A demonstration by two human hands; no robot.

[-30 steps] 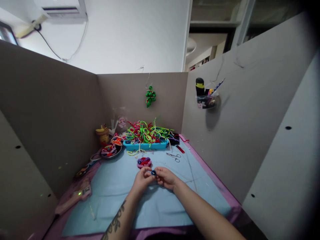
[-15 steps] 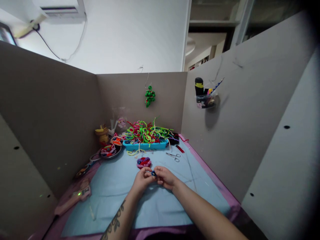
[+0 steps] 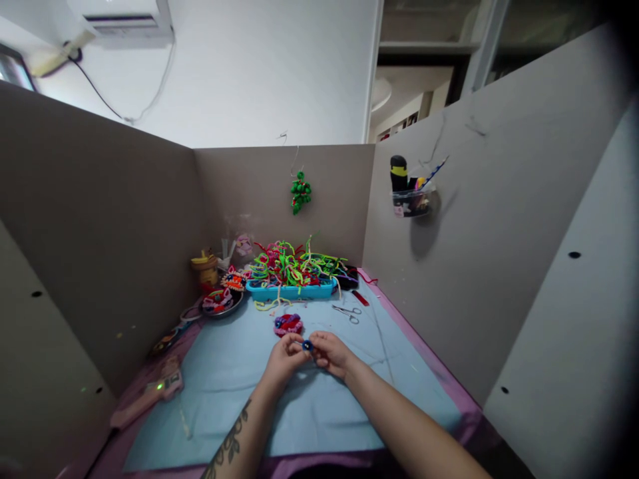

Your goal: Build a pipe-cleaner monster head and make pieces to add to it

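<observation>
Between my fingertips is a small dark blue pipe-cleaner piece point(image 3: 307, 346), curled round with a pale spot at its middle. My left hand point(image 3: 287, 356) pinches it from the left, and my right hand point(image 3: 330, 352) grips it from the right. Just beyond my left hand lies a round pipe-cleaner piece point(image 3: 288, 324) in red, pink and purple. A pair of scissors point(image 3: 348, 313) rests on the blue cloth point(image 3: 239, 379), past my right hand.
A blue tray point(image 3: 294, 292) heaped with coloured pipe cleaners stands at the back. To its left sits a metal bowl point(image 3: 230, 309) with fuzzy pieces. A pink glue gun point(image 3: 150, 398) lies at the left edge. Grey panels point(image 3: 449, 266) enclose the table, and a cup of tools point(image 3: 412, 201) hangs right.
The blue piece has been turned slightly between my fingers, so more of its round face shows. Both hands stay in nearly the same place.
</observation>
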